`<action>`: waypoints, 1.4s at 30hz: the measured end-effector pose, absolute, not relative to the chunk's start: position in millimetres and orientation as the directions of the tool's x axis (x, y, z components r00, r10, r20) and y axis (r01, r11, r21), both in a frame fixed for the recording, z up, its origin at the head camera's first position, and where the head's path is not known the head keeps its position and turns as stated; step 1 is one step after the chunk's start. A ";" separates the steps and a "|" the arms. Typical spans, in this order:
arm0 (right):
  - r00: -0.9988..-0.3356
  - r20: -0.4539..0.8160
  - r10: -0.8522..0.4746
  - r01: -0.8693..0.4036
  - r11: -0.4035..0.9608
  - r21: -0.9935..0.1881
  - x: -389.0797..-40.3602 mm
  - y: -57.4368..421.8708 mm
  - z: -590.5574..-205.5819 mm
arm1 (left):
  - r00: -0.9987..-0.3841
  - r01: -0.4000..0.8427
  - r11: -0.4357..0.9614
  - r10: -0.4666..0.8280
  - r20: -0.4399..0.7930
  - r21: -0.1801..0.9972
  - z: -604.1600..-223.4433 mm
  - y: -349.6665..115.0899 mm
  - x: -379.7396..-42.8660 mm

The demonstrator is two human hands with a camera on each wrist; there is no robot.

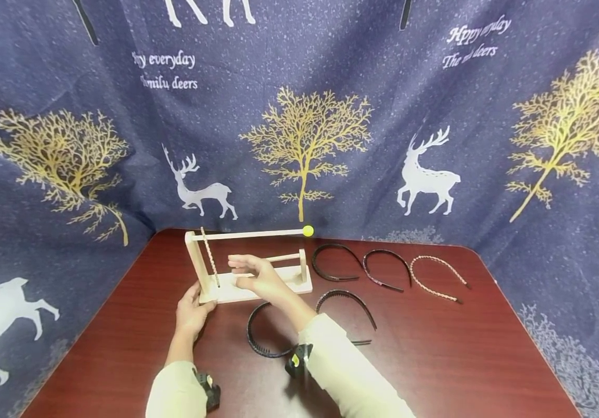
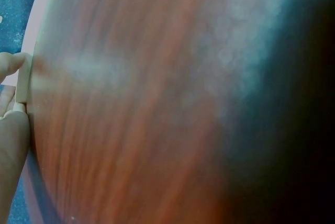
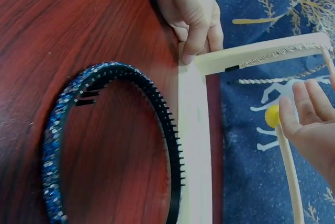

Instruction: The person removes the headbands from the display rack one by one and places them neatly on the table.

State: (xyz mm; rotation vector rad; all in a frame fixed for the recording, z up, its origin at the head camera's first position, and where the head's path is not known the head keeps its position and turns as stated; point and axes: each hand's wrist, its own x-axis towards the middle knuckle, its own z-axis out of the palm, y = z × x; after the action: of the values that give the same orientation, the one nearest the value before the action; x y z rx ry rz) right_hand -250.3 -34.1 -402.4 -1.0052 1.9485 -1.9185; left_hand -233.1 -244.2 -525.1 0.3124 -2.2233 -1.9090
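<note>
A pale wooden rack (image 1: 236,294) stands at the back left of the table, with a long upper rod tipped by a yellow ball (image 1: 307,231) and a shorter lower rod. My left hand (image 1: 190,313) grips the left end of its base, thumb in front, as the right wrist view also shows. On the upper rod, close to the left upright, hangs a twisted light-coloured headband (image 1: 209,255). My right hand (image 1: 262,280) is held in front of the rack, fingers extended and nothing in them. In the right wrist view, this hand (image 3: 314,124) is apart from the hanging headband.
A blue glittery headband (image 3: 52,145) with inner teeth lies before the rack, beside another dark toothed headband (image 1: 348,293). Right of the rack lie two dark headbands (image 1: 316,264) (image 1: 366,264) and a beaded light one (image 1: 419,281). A patterned blue cloth (image 1: 330,186) hangs behind the table.
</note>
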 end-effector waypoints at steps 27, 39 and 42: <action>-0.776 0.226 -0.588 -0.185 -0.131 -0.974 -261.1 -60.5 -412.5 | -0.955 -0.010 0.094 -0.297 0.018 0.995 -528.0 -244.4 -234.3; -0.737 0.262 -0.623 -0.252 -0.107 -0.962 -266.7 -65.9 -417.2 | -0.954 -0.007 0.099 -0.299 0.023 0.995 -530.0 -245.0 -235.3; -0.736 0.263 -0.624 -0.229 -0.136 -0.964 -273.0 -69.0 -426.7 | -0.954 -0.004 0.107 -0.298 0.028 0.994 -530.0 -245.3 -234.8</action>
State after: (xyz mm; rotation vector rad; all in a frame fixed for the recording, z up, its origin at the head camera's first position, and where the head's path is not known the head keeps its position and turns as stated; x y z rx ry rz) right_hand -273.0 -69.0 -426.7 -0.9581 1.8452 -1.9466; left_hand -234.8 -245.3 -530.0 0.3010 -2.1599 -1.9398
